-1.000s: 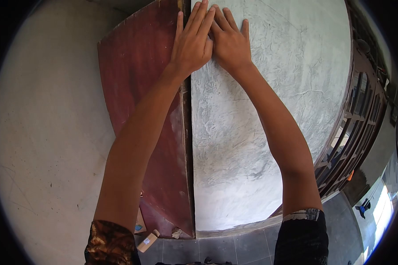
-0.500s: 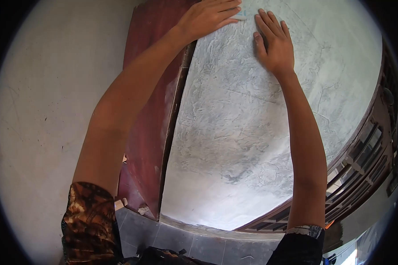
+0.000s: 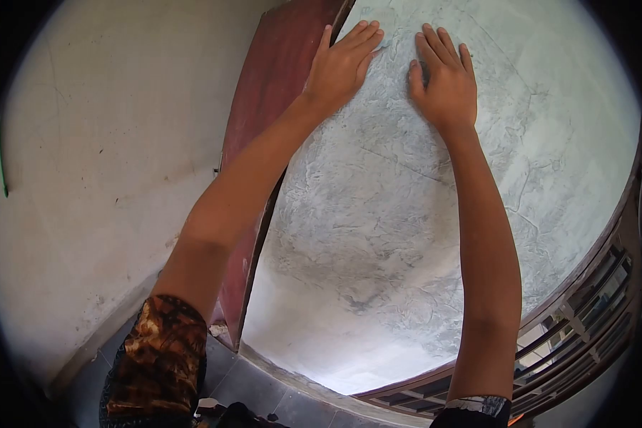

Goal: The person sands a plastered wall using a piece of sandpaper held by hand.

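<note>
My left hand lies against the upper part of the grey, rough-textured wall, close to the dark red door panel. Its fingers point up and are apart. A small bluish patch shows beside its fingertips; whether it is a thing under the hand or a mark on the wall, I cannot tell. To the right, my right hand rests flat on the same wall with spread fingers and nothing visible in it. A gap of wall separates the two hands.
A plain beige wall stands at the left, with a thin green strip on it. Brown window slats curve along the lower right. Grey floor tiles lie below the wall's base.
My left hand has moved down, and its fingers point more upward and are more spread. The white piece seen by its fingers is no longer clear. The view has shifted, showing more of the beige wall.
</note>
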{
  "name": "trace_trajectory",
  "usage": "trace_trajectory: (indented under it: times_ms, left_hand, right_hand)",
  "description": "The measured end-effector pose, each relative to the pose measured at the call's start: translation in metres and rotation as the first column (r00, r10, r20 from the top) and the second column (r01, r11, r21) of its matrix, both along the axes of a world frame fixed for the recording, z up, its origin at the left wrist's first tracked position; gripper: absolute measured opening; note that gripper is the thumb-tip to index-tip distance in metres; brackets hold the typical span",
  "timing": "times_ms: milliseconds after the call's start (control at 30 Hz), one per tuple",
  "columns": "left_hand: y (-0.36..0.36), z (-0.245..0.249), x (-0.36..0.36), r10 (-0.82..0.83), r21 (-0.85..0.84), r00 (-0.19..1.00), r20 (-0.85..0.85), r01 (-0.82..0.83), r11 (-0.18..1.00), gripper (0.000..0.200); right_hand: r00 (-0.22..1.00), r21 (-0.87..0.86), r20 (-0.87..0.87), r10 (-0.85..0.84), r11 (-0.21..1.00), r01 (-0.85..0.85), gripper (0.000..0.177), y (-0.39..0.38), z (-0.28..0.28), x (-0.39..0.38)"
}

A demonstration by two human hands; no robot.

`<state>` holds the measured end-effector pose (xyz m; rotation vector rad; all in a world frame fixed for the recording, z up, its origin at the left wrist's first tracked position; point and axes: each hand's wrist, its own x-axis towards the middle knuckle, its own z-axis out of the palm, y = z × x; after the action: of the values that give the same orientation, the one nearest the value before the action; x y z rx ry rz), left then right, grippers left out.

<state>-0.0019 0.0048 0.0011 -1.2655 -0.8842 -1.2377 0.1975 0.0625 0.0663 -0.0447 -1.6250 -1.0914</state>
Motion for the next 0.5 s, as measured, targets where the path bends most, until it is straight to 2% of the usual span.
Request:
trace_trajectory:
  times_ms: [100, 200, 300, 467, 500]
  left_hand:
    - [-0.003, -0.041, 0.016, 0.057, 0.016, 0.994, 0.093, -0.059, 0.998, 0.041]
    - [-0.003, 0.007, 0.012, 0.022, 0.051, 0.996, 0.091, -0.027, 0.998, 0.044]
    - [-0.001, 0.048, -0.001, 0.072, 0.124, 0.997, 0.025, -0.074, 0.99, 0.041]
    - [-0.005, -0.041, 0.015, 0.04, 0.011, 0.996, 0.075, -0.041, 0.999, 0.046]
    - [-0.005, -0.045, 0.015, 0.039, -0.022, 0.996, 0.083, -0.038, 0.999, 0.046]
  right_hand:
    - [1.0, 0.005, 0.004, -0.014, 1.0, 0.014, 0.045, 0.001, -0.001, 0.001]
    - [1.0, 0.039, -0.018, -0.018, 0.999, 0.019, 0.044, 0.001, -0.001, -0.001]
    - [1.0, 0.034, -0.022, -0.014, 0.999, 0.015, 0.044, 0.0, -0.001, -0.001]
    - [1.0, 0.032, 0.001, -0.029, 0.999, 0.029, 0.044, -0.001, -0.004, 0.001]
    - [0.999, 0.034, -0.008, -0.045, 0.998, 0.045, 0.044, -0.001, -0.003, 0.0]
